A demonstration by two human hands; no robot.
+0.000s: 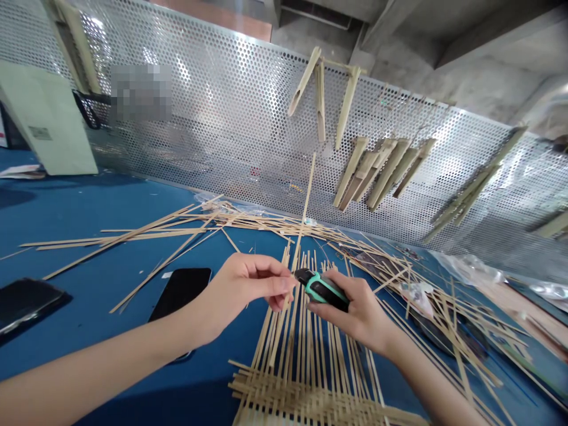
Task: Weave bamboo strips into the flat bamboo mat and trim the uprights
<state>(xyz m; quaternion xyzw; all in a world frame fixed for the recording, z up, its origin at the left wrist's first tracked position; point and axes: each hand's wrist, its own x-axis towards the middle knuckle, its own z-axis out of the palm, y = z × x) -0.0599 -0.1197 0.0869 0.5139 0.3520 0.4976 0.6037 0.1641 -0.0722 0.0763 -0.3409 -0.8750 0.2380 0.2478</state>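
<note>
A clear plastic bag [473, 267] and a smaller crumpled bag [416, 297] are laid at the right of a blue surface [84, 204], and their contents cannot be clearly made out. A green-and-black utility knife [322, 290] is held in the right hand [361, 310], with the right fingers [326, 309] clamped around its handle. Its nose is pointed at the left hand [242, 290] and is just beside the left fingers [277, 284], which are drawn together in a pinch. A thin bamboo strip [304, 207] is seen rising close behind them, but whether it is gripped cannot be told. Below the hands, a partly woven bamboo mat [306, 384] is laid on the surface, with long parallel strips running up beneath the knife. Loose bamboo strips [133, 239] are scattered around it. A black smartphone [180, 290] is placed just beside the left forearm. Cut bamboo pieces [317, 89] are hung on a perforated metal panel [213, 136] beyond the surface.
</note>
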